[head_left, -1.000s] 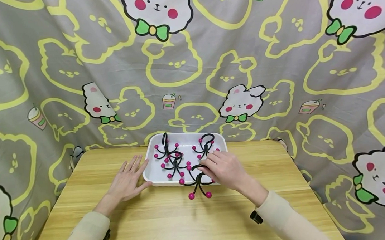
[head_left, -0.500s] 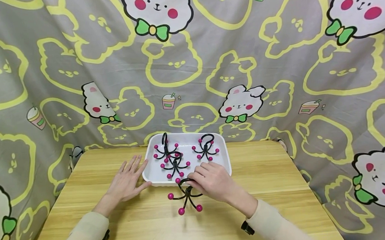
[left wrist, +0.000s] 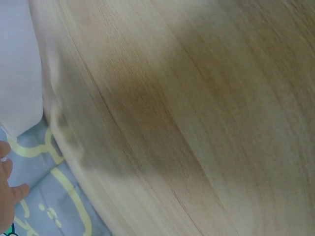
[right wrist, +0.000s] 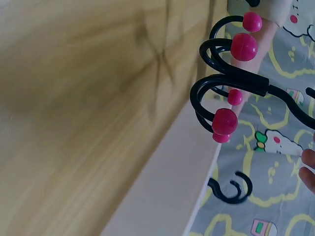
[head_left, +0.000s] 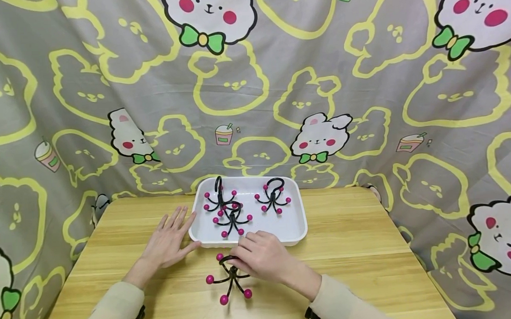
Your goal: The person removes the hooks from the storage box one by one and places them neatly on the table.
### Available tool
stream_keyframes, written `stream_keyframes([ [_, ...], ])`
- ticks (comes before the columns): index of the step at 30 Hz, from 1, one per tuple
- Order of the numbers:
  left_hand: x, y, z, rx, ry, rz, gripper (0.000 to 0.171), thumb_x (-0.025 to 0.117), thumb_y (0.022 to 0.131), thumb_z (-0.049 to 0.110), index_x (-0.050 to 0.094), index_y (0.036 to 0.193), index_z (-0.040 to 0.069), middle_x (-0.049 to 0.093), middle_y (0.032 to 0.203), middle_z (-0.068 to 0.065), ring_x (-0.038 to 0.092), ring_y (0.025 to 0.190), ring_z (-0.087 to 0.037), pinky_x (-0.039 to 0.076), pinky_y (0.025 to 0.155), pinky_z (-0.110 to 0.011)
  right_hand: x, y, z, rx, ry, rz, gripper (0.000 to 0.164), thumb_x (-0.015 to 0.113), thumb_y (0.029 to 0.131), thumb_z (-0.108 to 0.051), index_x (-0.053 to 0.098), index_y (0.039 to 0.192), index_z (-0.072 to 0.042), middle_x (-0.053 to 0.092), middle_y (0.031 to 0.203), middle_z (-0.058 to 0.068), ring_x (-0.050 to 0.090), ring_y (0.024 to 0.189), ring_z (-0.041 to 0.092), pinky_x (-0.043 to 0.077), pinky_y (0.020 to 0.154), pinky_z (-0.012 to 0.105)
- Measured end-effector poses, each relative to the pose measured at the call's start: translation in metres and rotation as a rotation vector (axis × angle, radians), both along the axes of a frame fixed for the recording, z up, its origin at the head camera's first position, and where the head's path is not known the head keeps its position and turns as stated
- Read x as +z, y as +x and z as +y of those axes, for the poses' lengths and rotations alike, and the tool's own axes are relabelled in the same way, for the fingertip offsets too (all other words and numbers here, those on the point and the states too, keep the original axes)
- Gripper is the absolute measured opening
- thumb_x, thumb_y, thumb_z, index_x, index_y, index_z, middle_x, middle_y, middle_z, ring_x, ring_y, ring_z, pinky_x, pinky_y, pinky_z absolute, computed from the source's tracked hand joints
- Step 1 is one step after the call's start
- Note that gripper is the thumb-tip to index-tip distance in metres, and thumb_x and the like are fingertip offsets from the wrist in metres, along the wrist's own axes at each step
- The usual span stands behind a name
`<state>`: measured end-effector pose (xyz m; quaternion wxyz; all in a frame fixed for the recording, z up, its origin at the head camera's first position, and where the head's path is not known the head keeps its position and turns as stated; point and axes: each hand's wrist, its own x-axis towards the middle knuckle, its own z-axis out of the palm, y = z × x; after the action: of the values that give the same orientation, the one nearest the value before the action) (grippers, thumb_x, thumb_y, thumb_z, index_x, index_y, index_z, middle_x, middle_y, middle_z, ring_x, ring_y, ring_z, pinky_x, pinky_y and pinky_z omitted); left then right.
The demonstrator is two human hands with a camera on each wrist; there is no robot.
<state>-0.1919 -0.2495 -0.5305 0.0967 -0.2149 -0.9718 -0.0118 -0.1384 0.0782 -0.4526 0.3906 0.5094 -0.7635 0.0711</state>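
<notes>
My right hand (head_left: pixel 261 257) pinches the curved top of a black hanging hook (head_left: pixel 232 273) whose several arms end in pink balls. It is in front of the white tray (head_left: pixel 280 227), held up over the table; the right wrist view shows this hook's arms (right wrist: pixel 248 81) and a shadow on the wood below. My left hand (head_left: pixel 167 242) lies with straight, spread fingers against the tray's left side. Inside the tray stand three more such hooks: a back-left hook (head_left: pixel 221 200), a front-left hook (head_left: pixel 233 218) partly overlapping it, and a right-hand hook (head_left: pixel 273 197).
The wooden table (head_left: pixel 350 269) carries the tray near its far edge. A grey patterned curtain (head_left: pixel 252 93) hangs behind and along both sides. In the left wrist view the tray's white wall (left wrist: pixel 19 73) fills the upper left corner.
My right hand has brought the hook from over the tray's front right corner toward me and to the left, beyond the front rim. My left hand and the other hooks stay put.
</notes>
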Motion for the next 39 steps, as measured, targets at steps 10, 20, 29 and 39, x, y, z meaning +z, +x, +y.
stream_keyframes([
  [10,-0.001,0.001,-0.001,-0.008,0.018,0.001,0.092,0.056,0.096,0.072,0.037,0.165,0.014,0.032,0.172,-0.023,0.032,0.16,-0.043,0.03,0.129,-0.065,-0.012,0.007,-0.025,-0.017,0.052,0.017,0.021,0.071,0.096,-0.05,0.075,0.094,-0.03,0.071,0.086,-0.018,0.067,0.078,0.001,0.057,0.071,0.014],
  [20,-0.001,0.001,-0.001,-0.011,0.033,0.004,0.092,0.059,0.095,0.07,0.038,0.165,0.014,0.033,0.171,-0.023,0.032,0.159,-0.044,0.03,0.129,-0.066,-0.023,0.009,-0.048,-0.007,0.06,-0.029,0.019,0.071,0.097,-0.049,0.076,0.096,-0.031,0.07,0.086,-0.019,0.068,0.08,0.0,0.056,0.071,0.012],
  [29,0.0,0.001,-0.001,-0.016,0.032,0.02,0.092,0.059,0.095,0.071,0.038,0.164,0.014,0.035,0.17,-0.024,0.033,0.159,-0.044,0.031,0.128,-0.066,-0.031,0.015,-0.063,-0.019,0.075,-0.042,0.021,0.069,0.097,-0.051,0.076,0.097,-0.031,0.072,0.087,-0.019,0.068,0.08,0.0,0.056,0.071,0.013],
  [39,0.0,0.0,-0.001,-0.006,0.005,-0.004,0.091,0.057,0.096,0.07,0.035,0.166,0.016,0.031,0.173,-0.021,0.03,0.161,-0.042,0.03,0.13,-0.064,-0.031,0.017,-0.073,-0.034,0.05,-0.04,0.021,0.068,0.099,-0.05,0.076,0.098,-0.031,0.073,0.089,-0.02,0.068,0.081,0.0,0.055,0.07,0.014],
])
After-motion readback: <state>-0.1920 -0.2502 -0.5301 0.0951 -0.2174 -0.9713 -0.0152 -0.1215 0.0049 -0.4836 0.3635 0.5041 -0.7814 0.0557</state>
